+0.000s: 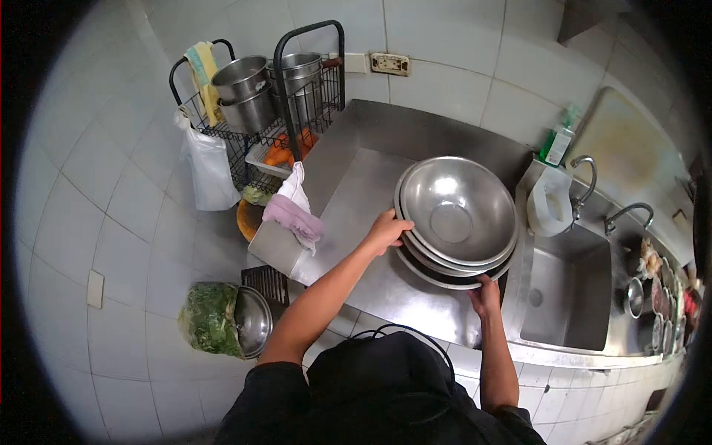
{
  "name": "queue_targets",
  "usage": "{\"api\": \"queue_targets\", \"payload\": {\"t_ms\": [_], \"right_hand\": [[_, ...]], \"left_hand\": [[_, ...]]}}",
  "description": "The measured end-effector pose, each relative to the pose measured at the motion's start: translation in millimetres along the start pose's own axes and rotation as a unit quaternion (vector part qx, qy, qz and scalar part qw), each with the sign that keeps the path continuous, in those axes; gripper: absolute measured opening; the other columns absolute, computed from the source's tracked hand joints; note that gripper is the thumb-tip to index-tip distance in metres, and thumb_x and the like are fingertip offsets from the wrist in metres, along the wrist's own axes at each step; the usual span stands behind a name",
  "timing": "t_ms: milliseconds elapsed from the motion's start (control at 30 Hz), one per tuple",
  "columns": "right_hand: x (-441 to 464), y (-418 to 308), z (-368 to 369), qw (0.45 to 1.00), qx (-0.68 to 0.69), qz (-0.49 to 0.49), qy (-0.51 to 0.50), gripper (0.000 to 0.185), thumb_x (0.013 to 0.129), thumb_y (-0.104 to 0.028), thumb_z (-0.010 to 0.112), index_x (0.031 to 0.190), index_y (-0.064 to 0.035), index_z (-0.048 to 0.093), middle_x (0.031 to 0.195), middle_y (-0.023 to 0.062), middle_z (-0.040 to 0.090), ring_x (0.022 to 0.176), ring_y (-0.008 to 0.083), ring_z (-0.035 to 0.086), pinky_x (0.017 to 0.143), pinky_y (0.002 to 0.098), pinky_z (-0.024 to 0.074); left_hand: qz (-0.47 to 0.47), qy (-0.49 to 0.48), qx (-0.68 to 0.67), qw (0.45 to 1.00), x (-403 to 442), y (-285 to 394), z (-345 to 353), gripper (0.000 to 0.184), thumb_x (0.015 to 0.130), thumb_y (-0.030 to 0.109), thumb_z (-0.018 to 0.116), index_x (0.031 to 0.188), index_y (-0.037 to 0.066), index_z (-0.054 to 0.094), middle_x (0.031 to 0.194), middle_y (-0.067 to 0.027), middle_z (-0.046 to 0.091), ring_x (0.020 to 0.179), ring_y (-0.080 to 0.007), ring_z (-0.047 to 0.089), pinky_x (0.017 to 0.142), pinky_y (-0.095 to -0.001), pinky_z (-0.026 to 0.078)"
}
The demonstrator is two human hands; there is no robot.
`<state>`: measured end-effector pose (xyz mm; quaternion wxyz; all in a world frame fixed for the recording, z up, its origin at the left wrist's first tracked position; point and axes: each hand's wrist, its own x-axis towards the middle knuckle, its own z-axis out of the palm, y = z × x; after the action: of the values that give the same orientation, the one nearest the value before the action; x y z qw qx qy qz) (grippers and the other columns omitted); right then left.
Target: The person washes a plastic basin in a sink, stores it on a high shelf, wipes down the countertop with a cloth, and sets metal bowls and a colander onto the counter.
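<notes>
A nested stack of steel mixing bowls (454,222) is between my hands, over the right part of a stainless steel counter (348,200). My left hand (386,231) grips the stack's left side, thumb over the rims and fingers partly hidden below. At the front right, my right hand (486,294) is closed on the rim of the lowest, widest bowl, its other fingers hidden underneath. The top bowl is bare inside. Whether the stack rests on the counter or is slightly raised, I cannot tell.
Left of the counter stands a black wire rack (248,141) with steel pots (248,111). A lilac cloth (295,219) hangs at the counter's left edge. Bagged greens (211,319) sit low on the left. To the right are a sink (567,289), faucets and a green soap bottle (556,141).
</notes>
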<state>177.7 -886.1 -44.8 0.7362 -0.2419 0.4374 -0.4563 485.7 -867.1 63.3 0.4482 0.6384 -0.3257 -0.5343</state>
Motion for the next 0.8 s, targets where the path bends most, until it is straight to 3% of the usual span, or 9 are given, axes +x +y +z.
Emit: {"api": "queue_targets", "payload": {"t_ms": [100, 167, 233, 300, 400, 500, 600, 700, 800], "right_hand": [[2.4, -7.2, -11.9, 0.997, -0.026, -0.029, 0.071, 0.041, 0.085, -0.008, 0.051, 0.126, -0.0060, 0.046, 0.100, 0.0111, 0.060, 0.076, 0.0244, 0.060, 0.065, 0.0337, 0.0509], [2.0, -23.5, -15.4, 0.928, -0.214, -0.188, 0.240, 0.050, 0.086, -0.016, 0.057, 0.131, -0.0009, 0.045, 0.098, 0.0124, 0.063, 0.075, 0.0241, 0.061, 0.067, 0.0309, 0.0492], [7.6, -44.2, -9.2, 0.883, -0.255, -0.308, 0.246, 0.056, 0.085, -0.023, 0.062, 0.131, 0.0046, 0.047, 0.093, 0.0152, 0.066, 0.078, 0.0245, 0.063, 0.068, 0.0322, 0.0487], [0.8, -71.8, 22.1, 0.759, -0.500, -0.305, 0.285, 0.049, 0.080, -0.027, 0.067, 0.115, 0.0072, 0.058, 0.092, 0.0198, 0.067, 0.082, 0.0312, 0.065, 0.070, 0.0383, 0.0499], [10.3, -89.8, 41.4, 0.667, -0.661, -0.227, 0.258, 0.045, 0.072, -0.029, 0.072, 0.097, 0.0071, 0.063, 0.092, 0.0230, 0.066, 0.086, 0.0369, 0.064, 0.076, 0.0423, 0.0501], [32.4, -91.0, 34.0, 0.633, -0.674, -0.234, 0.300, 0.045, 0.063, -0.030, 0.073, 0.087, 0.0078, 0.065, 0.091, 0.0251, 0.066, 0.087, 0.0385, 0.065, 0.077, 0.0437, 0.0505], [57.3, -99.6, 26.2, 0.655, -0.661, -0.194, 0.311, 0.041, 0.058, -0.029, 0.073, 0.079, 0.0059, 0.066, 0.086, 0.0249, 0.067, 0.083, 0.0386, 0.065, 0.075, 0.0443, 0.0511], [55.3, -93.5, 26.6, 0.562, -0.656, -0.331, 0.381, 0.034, 0.060, -0.028, 0.070, 0.069, 0.0045, 0.066, 0.077, 0.0246, 0.066, 0.077, 0.0386, 0.066, 0.073, 0.0447, 0.0516], [44.4, -102.7, 27.4, 0.624, -0.679, -0.234, 0.307, 0.034, 0.061, -0.029, 0.069, 0.070, 0.0030, 0.067, 0.076, 0.0240, 0.066, 0.075, 0.0403, 0.065, 0.073, 0.0457, 0.0516]], "left_hand": [[0.001, 0.022, 0.028, 0.999, 3.8, 9.3, 6.3, 0.041, 0.077, 0.010, 0.066, 0.113, -0.002, 0.051, 0.101, -0.0148, 0.060, 0.087, -0.0233, 0.063, 0.071, -0.0380, 0.057], [0.021, 0.089, 0.020, 0.996, 7.1, 8.6, 11.7, 0.037, 0.071, 0.001, 0.063, 0.106, -0.007, 0.053, 0.093, -0.0164, 0.060, 0.081, -0.0263, 0.063, 0.063, -0.0375, 0.059], [0.028, 0.055, -0.019, 0.998, 32.7, -9.3, 10.1, 0.031, 0.070, -0.002, 0.061, 0.099, -0.009, 0.055, 0.090, -0.0160, 0.059, 0.078, -0.0273, 0.063, 0.064, -0.0389, 0.060], [0.005, 0.041, -0.051, 0.998, 38.8, -13.1, 9.8, 0.026, 0.068, -0.005, 0.058, 0.092, -0.011, 0.055, 0.091, -0.0176, 0.057, 0.078, -0.0297, 0.063, 0.060, -0.0419, 0.060], [-0.021, 0.040, -0.062, 0.997, 34.0, -2.0, 10.7, 0.029, 0.067, -0.006, 0.056, 0.095, -0.011, 0.053, 0.092, -0.0193, 0.056, 0.078, -0.0322, 0.063, 0.059, -0.0445, 0.060], [-0.035, 0.047, -0.092, 0.994, 29.4, 3.4, 10.9, 0.030, 0.066, -0.005, 0.055, 0.095, -0.011, 0.053, 0.095, -0.0209, 0.057, 0.078, -0.0340, 0.063, 0.058, -0.0455, 0.060], [-0.031, 0.080, -0.094, 0.992, 12.4, 8.8, 14.5, 0.028, 0.064, -0.003, 0.057, 0.090, -0.011, 0.056, 0.096, -0.0209, 0.060, 0.078, -0.0332, 0.065, 0.057, -0.0442, 0.061], [-0.011, 0.076, -0.093, 0.993, 6.8, 8.1, 14.9, 0.025, 0.064, -0.004, 0.055, 0.088, -0.010, 0.057, 0.092, -0.0202, 0.061, 0.076, -0.0318, 0.065, 0.057, -0.0438, 0.061], [-0.009, 0.085, -0.111, 0.990, -1.5, 14.8, 11.0, 0.024, 0.064, -0.004, 0.054, 0.087, -0.008, 0.058, 0.092, -0.0193, 0.062, 0.074, -0.0305, 0.065, 0.055, -0.0427, 0.060]]}}
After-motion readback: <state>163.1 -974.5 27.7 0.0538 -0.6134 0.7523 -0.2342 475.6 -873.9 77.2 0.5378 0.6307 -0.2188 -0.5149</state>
